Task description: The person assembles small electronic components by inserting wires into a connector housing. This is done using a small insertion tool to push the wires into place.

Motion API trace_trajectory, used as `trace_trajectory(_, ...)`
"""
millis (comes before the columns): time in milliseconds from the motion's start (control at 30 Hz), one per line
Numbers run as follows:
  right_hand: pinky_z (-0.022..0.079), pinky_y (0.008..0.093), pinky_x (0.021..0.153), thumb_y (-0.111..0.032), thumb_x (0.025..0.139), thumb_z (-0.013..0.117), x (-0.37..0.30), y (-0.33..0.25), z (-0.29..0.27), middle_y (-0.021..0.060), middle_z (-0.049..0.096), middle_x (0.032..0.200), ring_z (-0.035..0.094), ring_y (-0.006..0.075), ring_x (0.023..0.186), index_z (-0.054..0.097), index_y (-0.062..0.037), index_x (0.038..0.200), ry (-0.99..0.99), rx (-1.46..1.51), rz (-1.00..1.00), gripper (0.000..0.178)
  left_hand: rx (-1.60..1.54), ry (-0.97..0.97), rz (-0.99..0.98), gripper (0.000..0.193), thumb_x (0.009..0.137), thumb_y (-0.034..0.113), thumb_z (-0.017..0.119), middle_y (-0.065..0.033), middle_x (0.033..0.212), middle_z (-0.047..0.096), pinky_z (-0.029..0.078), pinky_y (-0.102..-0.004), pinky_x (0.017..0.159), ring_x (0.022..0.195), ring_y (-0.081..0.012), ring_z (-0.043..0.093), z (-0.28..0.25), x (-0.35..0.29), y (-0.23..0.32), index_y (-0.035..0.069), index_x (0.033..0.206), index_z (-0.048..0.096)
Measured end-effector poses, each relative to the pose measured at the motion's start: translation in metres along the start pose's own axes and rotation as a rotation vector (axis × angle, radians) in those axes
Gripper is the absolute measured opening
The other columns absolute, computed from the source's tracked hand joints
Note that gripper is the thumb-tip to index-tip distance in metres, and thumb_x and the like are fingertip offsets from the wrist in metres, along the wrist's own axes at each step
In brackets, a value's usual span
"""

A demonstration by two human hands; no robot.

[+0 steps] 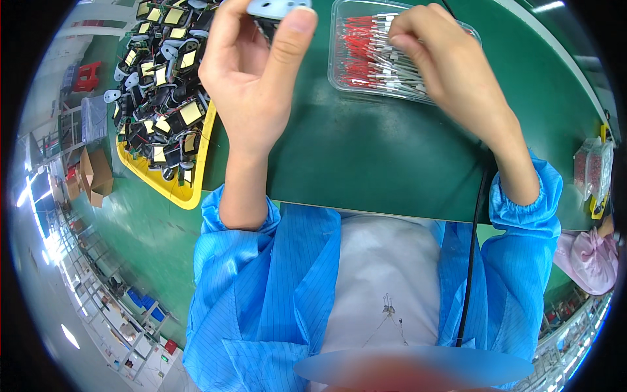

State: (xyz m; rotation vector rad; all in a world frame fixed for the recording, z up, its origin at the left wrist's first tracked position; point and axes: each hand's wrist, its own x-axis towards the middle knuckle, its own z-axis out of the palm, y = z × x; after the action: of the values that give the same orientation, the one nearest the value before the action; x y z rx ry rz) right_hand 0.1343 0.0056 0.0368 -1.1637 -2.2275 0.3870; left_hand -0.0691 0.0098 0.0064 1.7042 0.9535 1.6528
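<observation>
1. Yellow tray (187,201), head view, upper left: heaped black devices (158,98) with pale pads; top cut off.
2. Clear box (335,73), upper centre: slender red-and-white parts (367,55); right hand (454,62) overlapping, fingers curled, any grip indeterminable.
3. Left hand (251,88), top, left of centre: holds grey-topped device (277,8), cropped by frame.

Blue jacket (287,274) worn open over a pale shirt (385,261).
Thin dark stripes (219,281) line the jacket, with gathered cuffs (520,204); left hand (251,91) and right hand (454,59) bare. Small dark print (389,307) on the shirt's front; black cable (471,274) down the jacket's right side.
</observation>
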Motion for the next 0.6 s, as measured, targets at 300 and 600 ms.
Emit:
trace_trajectory(300, 0.036, 0.0211, 0.066, -0.014, 0.092, 0.053, -0.044, 0.026, -0.02, 0.0001, 0.051, 0.076, 0.044, 0.006, 0.073, 0.058, 0.0004, 0.097, 0.014, 0.687, 0.429, 0.016, -0.369, -0.018, -0.135, 0.04, 0.09, 0.019, 0.039, -0.0186, 0.103, 0.055, 0.043, -0.035, 0.078, 0.089, -0.0234, 0.053, -0.009, 0.003, -0.001, -0.008, 0.119, 0.046)
trace_trajectory(600, 0.035, 0.0189, 0.058, -0.02, 0.096, 0.045, -0.077, 0.045, -0.019, 0.0134, 0.054, 0.105, 0.035, 0.0074, 0.066, 0.051, 0.0084, 0.118, 0.33, 1.326, 0.377, 0.036, -0.335, -0.137, -0.104, 0.039, 0.089, 0.017, 0.038, -0.0182, 0.101, 0.054, 0.043, -0.034, 0.077, 0.088, -0.0226, 0.051, 0.004, -0.002, 0.0, -0.008, 0.117, 0.047)
